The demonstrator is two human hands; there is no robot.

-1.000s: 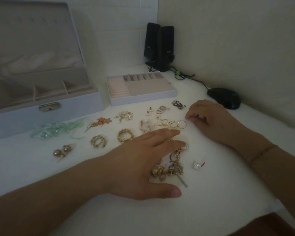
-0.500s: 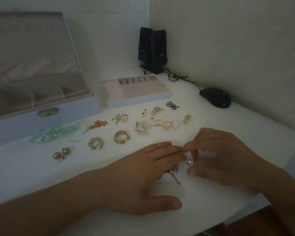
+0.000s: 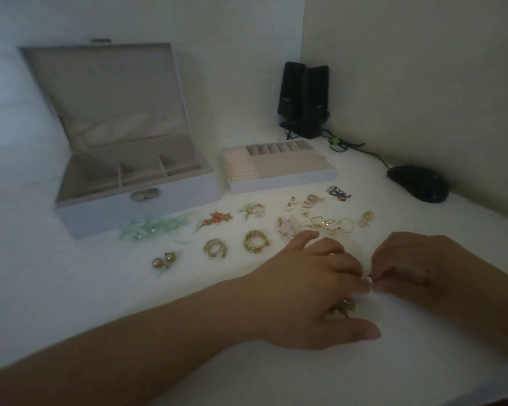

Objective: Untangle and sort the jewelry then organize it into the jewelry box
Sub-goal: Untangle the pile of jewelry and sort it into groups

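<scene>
A lilac jewelry box (image 3: 173,206) stands open at the back left, and its removable tray (image 3: 282,183) lies to its right. Sorted earrings lie in rows on the white table: pearl studs (image 3: 163,260), gold hoops (image 3: 214,248), a chunky gold pair (image 3: 255,241), a green piece (image 3: 156,227) and an orange star piece (image 3: 216,218). My left hand (image 3: 302,285) lies flat over a tangled gold pile (image 3: 343,307), thumb stretched out. My right hand (image 3: 417,265) pinches a tiny piece with a red tip (image 3: 370,278) right at my left fingertips.
A black mouse (image 3: 418,183) sits at the back right, its cable (image 3: 349,146) running to black speakers (image 3: 304,98) in the corner. Thin gold rings (image 3: 335,224) and small charms (image 3: 365,218) lie just beyond my hands. The table's front edge is close at lower right.
My right hand came back from the far row of earrings to my left fingertips and took hold of the small red-tipped piece. My left hand stayed on the pile.
</scene>
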